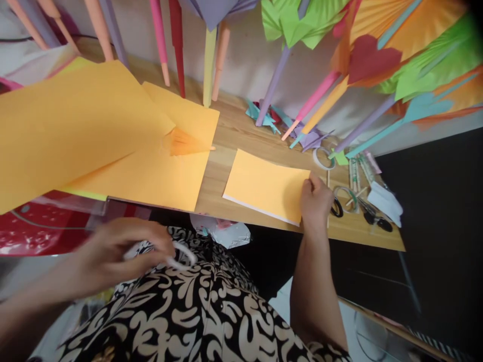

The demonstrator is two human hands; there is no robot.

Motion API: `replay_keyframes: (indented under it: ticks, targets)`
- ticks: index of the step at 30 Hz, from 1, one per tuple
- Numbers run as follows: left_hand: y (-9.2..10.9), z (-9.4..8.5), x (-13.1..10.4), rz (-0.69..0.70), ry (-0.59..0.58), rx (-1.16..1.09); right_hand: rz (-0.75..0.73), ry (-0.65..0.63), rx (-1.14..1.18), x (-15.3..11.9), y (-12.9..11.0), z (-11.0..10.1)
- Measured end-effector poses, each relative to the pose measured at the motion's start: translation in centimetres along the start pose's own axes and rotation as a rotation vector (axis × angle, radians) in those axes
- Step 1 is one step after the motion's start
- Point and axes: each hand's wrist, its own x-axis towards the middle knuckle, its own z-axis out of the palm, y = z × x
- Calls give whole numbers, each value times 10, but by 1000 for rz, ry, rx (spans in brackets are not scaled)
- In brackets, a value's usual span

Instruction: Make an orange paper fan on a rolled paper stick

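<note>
My right hand (317,198) is closed on the right end of a yellow-orange paper sheet (266,186), which lies on the wooden table. A narrow white strip (260,210) runs along the paper's near edge. Over my lap my left hand (132,246) pinches a white tape roll (185,255), a little blurred. Large yellow-orange sheets (75,125) cover the table's left part. On them lies a small pleated orange paper piece (183,142).
Paper fans and flowers on sticks (289,75) lean along the wall. Right of the paper are another tape roll (323,158), scissors (336,206) and glue sticks (354,173). A red bag (45,226) hangs at the front left; a plastic wrapper (230,234) lies below the table edge.
</note>
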Motion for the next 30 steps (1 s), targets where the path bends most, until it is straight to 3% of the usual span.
replay_keyframes:
  ticks: [2,3,7,9,11,16,20,26,30]
  targets:
    - [0,23,11,73,-260,54,-20,-9,-26,2,-4,0]
    - [-7,39,20,126,-299,143,-32,-8,-41,3,-6,1]
    - [-54,103,62,67,-368,377,-114,10,-75,-5,-13,-4]
    - [-69,121,72,49,-368,391,-225,60,-64,-18,-17,-12]
    - [-72,129,76,44,-353,386,-348,87,-25,-34,-24,-20]
    - [-57,131,84,46,-291,348,-518,-151,124,-76,-50,-22]
    - [-49,126,84,72,-326,256,-621,-319,133,-84,-67,-10]
    - [-23,94,65,-4,-552,-144,-664,-471,39,-72,-83,3]
    - [-5,72,58,-98,-525,-270,-676,-487,19,-74,-87,3]
